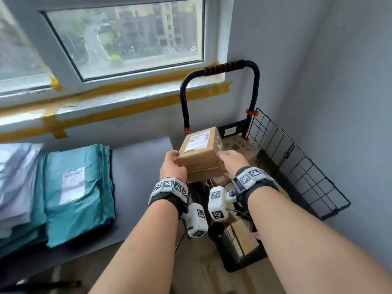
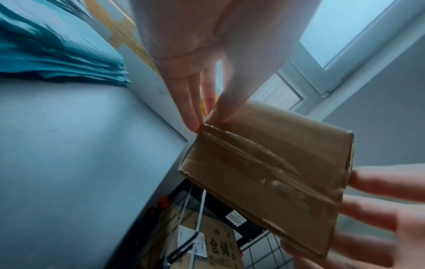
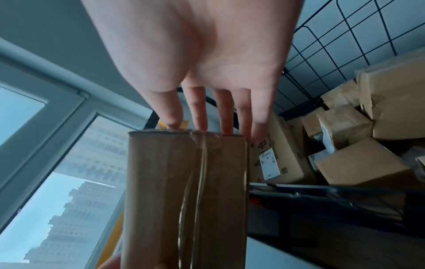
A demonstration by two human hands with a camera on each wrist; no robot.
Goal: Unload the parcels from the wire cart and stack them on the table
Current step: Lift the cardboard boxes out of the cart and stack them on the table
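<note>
Beside the dark desk [image 1: 135, 166], 2 hands, left hand [image 1: 171, 166] and right hand [image 1: 232, 161], hold a taped box [image 1: 200, 149] by flat-fingered grip above the wire cart [image 1: 297, 162]; slick tape could let it slip back down.

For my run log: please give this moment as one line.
both hands: left hand, right hand hold cardboard box | above wire cart | table: not reached

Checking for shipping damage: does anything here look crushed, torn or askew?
The held box looks intact, its tape wrinkled but sealed. The boxes in the cart lie jumbled and tilted at mixed angles; none looks clearly crushed. Teal mailers are neatly stacked.
</note>
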